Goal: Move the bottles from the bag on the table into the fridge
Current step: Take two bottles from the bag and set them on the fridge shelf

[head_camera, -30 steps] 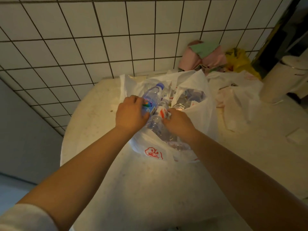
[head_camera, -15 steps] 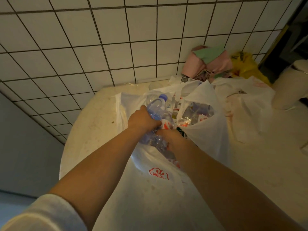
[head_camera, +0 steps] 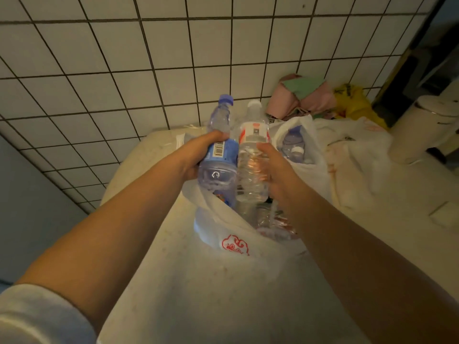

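My left hand (head_camera: 196,155) grips a blue-capped, blue-labelled water bottle (head_camera: 219,165), held upright above the bag. Right beside it, my right hand (head_camera: 275,170) grips a clear bottle (head_camera: 252,160) with a white cap and a red and white label. Both bottles are raised partly out of the white plastic bag (head_camera: 223,229) with a red logo, which lies on the pale table (head_camera: 139,170). More bottles (head_camera: 291,145) show in the bag's far opening. No fridge is in view.
A tiled wall (head_camera: 149,58) rises right behind the table. At the back right lie pink and green bags (head_camera: 305,95) and a yellow bag (head_camera: 355,103). A second white bag (head_camera: 357,157) lies right of the first. A white lidded bin (head_camera: 427,127) stands at the right.
Both hands have lifted up out of the bag, each with a bottle. The two bottles now stand side by side above the bag's opening.
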